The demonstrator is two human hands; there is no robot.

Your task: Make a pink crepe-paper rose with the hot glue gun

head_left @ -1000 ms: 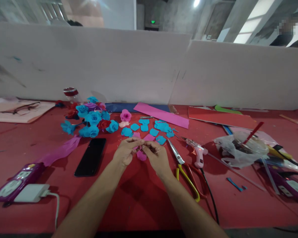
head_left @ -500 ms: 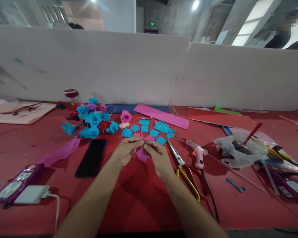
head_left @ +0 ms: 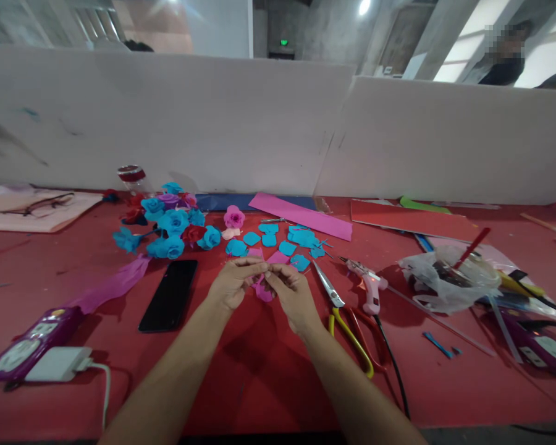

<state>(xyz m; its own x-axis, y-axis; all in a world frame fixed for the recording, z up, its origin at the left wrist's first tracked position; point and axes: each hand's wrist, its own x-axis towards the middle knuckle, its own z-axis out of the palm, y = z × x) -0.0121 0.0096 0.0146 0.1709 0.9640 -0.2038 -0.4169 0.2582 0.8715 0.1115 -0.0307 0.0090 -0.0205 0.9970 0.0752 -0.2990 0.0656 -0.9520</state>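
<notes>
My left hand and my right hand meet fingertip to fingertip at the middle of the table. Both are closed in a pinch on a pink paper petal, part of which shows below the fingers; the fingertips hide the rest. Just beyond them lie several cut blue paper petals and a flat pink piece. A finished pink paper flower sits farther back. To the right of my right hand are scissors with yellow and red handles and a pink glue gun.
On the left lie a black phone, a purple power strip with a white charger, and a bunch of paper flowers. A plastic bag stands at right. A white partition closes the back.
My hands stay together on the pink petal with only a slight shift of the fingers. A person beyond the partition has moved slightly left.
</notes>
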